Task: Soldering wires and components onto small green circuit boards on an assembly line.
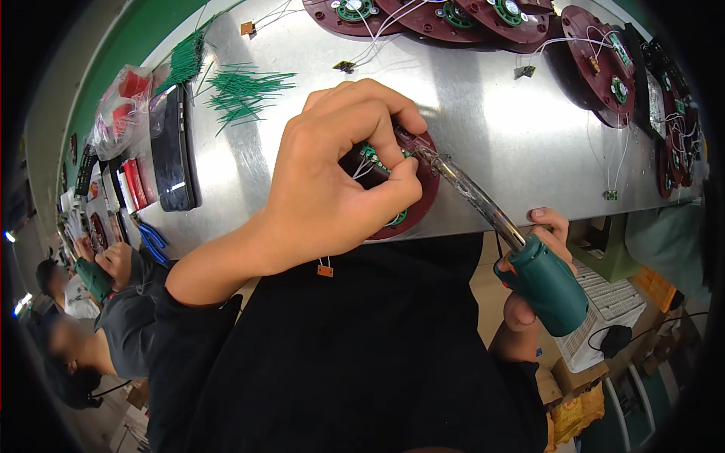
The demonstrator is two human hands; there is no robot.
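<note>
My right hand (556, 232) grips the dark green handle of a soldering iron (550, 291). Its long metal barrel slants up and left, and the tip end meets the fingertips of my left hand (321, 170). That left hand is closed in a pinch over a round maroon disc (427, 189) at the table's front edge. Whatever its thumb and forefinger hold is too small or hidden to make out. Under the fingers, part of a green circuit board (368, 153) with white wires shows. A small orange board (325, 271) hangs on wires below the table edge.
More maroon discs (343, 19) with green-rimmed speakers and wired boards line the far side and right. Loose green wires (245, 92), a black phone (172, 151), a plastic bag (117, 113) and blue-handled pliers (152, 240) lie left. Another person's hand (115, 263) is at far left.
</note>
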